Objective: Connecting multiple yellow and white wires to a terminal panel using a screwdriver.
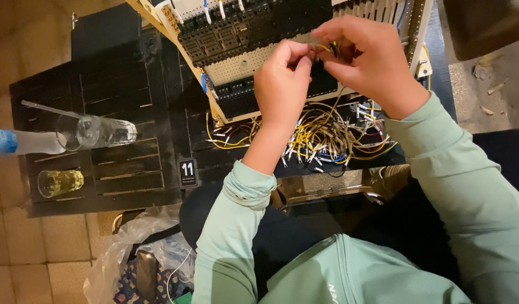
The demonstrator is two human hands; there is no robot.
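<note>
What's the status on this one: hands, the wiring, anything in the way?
Left hand and right hand both pinch a yellow wire at the terminal panel. Loose wire bundle lies below. Nothing blocking.

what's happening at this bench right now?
A person in a pale green top has both hands up at a tilted panel of black terminal blocks. The left hand and right hand pinch a thin yellow wire between them. A heap of loose yellow and white wires lies below. Two glasses sit off to the left.
</note>
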